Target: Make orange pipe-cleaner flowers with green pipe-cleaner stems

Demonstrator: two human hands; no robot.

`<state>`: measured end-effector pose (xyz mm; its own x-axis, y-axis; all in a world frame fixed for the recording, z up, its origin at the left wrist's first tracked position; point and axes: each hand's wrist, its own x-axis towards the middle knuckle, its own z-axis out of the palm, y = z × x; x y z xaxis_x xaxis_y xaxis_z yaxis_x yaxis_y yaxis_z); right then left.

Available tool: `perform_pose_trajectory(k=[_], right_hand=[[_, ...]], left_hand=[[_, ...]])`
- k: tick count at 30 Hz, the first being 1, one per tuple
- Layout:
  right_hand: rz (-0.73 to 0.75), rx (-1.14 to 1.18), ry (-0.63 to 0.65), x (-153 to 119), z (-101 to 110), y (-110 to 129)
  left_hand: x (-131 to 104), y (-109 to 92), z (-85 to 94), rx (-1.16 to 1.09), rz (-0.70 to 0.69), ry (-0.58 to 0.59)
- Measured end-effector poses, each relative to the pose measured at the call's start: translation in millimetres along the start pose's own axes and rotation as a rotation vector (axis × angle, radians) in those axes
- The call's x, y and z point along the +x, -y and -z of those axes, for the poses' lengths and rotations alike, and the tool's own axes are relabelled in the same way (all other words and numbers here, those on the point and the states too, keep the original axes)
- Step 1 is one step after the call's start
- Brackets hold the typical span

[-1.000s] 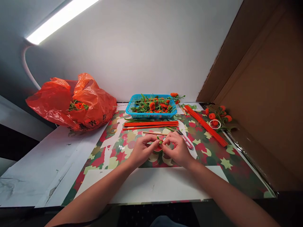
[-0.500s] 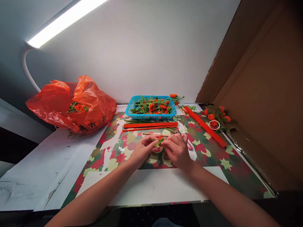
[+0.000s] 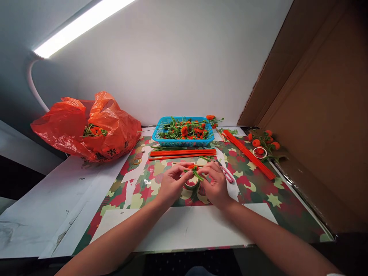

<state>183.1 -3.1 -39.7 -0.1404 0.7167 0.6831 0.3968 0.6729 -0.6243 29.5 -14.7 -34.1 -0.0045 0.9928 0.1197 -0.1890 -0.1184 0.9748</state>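
Between my two hands is a small flower of fuzzy orange and green chenille stem [image 3: 195,173], its green leaf-like strips hanging toward me. My left hand [image 3: 174,184] pinches it from the left with thumb and fingertips. From the right, the fingers of my right hand [image 3: 215,183] are closed on its green part. A roll of tape [image 3: 191,185] lies on the patterned cover just below the flower, partly hidden by my fingers. Beside my right hand is a pink-handled tool [image 3: 228,175], its far end hidden. Orange chenille stems [image 3: 184,153] lie in a row beyond my hands.
A blue basket [image 3: 183,142] of orange flowers and green stems stands at the back. Left is an orange plastic bag [image 3: 115,122] with more flowers. A bundle of orange stems [image 3: 250,155] and finished-looking flowers [image 3: 268,140] lie right, near a cardboard wall [image 3: 316,115]. A lamp [image 3: 83,28] hangs above.
The flower has turned, so its green strips now point down toward me. My right hand has lowered slightly and its fingers have shifted, showing more of the tape roll and the pink-handled tool.
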Motion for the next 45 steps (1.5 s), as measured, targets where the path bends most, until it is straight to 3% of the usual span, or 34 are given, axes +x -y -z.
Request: perform_pose_trajectory(k=[9,16,24,36,42,45], right_hand=[[0.072,0.054,0.047,1.0,4.9,-2.9],[0.088,0.029,0.07,2.6,7.9,-2.8],[0.197,-0.196,-0.03,3.4,9.9,1.4],[0.084,0.023,0.038,4.1,11.7,2.1],[0.189,-0.019,0.059,5.6,18.7,-1.5],[0.249,-0.044,0.079,8.1,22.7,-3.9]], left_hand=[[4.0,1.9,3.4,-0.252,0.333,0.206],[6.8,5.8,8.1,-0.348,0.429,0.256],[3.1,-0.5,2.1,-0.201,0.241,0.07],[1.2,10.2,0.3,-0.209,0.288,0.073],[-2.0,7.8,2.8,-0.129,0.263,0.252],[-0.5,3.0,6.6,-0.081,0.151,0.327]])
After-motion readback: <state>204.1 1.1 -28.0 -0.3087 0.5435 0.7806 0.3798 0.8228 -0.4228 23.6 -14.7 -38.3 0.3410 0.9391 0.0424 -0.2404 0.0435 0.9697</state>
